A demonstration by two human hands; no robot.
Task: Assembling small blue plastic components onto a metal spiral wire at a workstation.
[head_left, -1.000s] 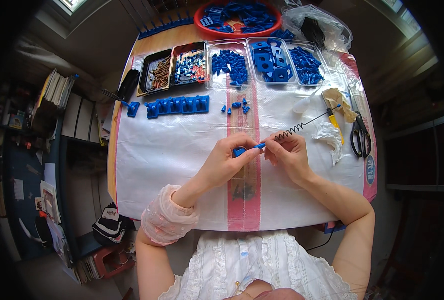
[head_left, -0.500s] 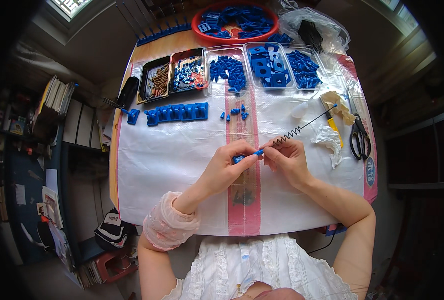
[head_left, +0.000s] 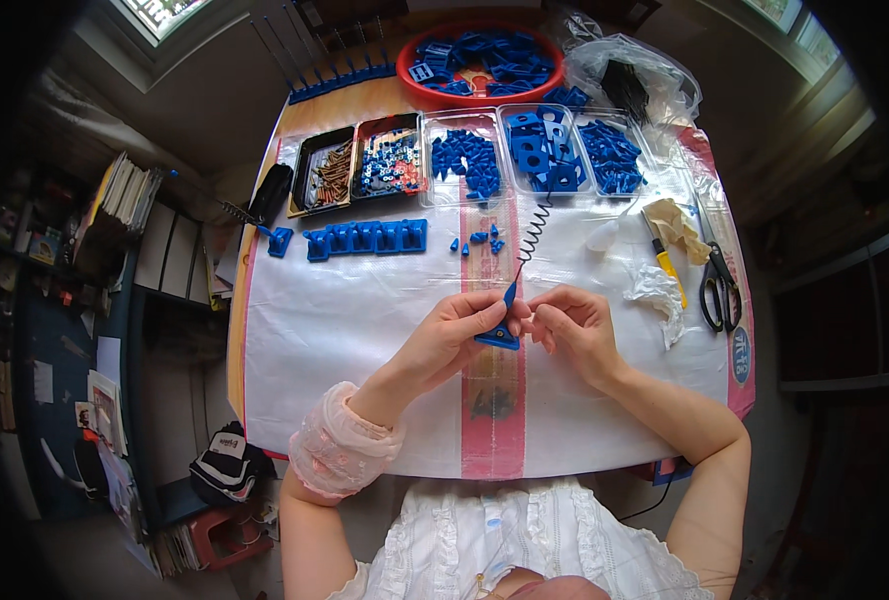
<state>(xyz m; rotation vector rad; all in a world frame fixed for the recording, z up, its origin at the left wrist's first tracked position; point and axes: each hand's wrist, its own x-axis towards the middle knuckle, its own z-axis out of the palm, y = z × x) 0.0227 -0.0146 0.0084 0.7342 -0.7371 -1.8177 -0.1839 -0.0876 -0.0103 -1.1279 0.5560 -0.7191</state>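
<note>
Wears a white ruffled top (head_left: 434, 540) at the near edge and a pink sleeve cover (head_left: 342, 448) on the left forearm; pinches a blue base (head_left: 498, 338) between thumb and fingers of the left hand (head_left: 452, 335), above the red stripe (head_left: 491, 440) of a white sheet (head_left: 339, 310); holds the right hand (head_left: 576, 325) just beside it, thumb and fingers bent together, cannot tell whether gripping anything; points a black coiled wire (head_left: 535, 235) away from a blue cone (head_left: 510, 293) beyond the base; has loose small blue pieces (head_left: 479, 238) ahead, a row of blue brackets (head_left: 366, 239) to their left, and white tissue (head_left: 656, 300), a yellow-handled tool (head_left: 668, 266) and black scissors (head_left: 717, 263) to the right; has black trays (head_left: 319, 210) of screws (head_left: 334, 172) and nuts (head_left: 389, 160) farther off, beside clear trays (head_left: 569, 193) of blue parts (head_left: 472, 163); has farthest away a red basin (head_left: 464, 101), a plastic bag (head_left: 666, 75) and a blue strip with upright rods (head_left: 342, 84)
</note>
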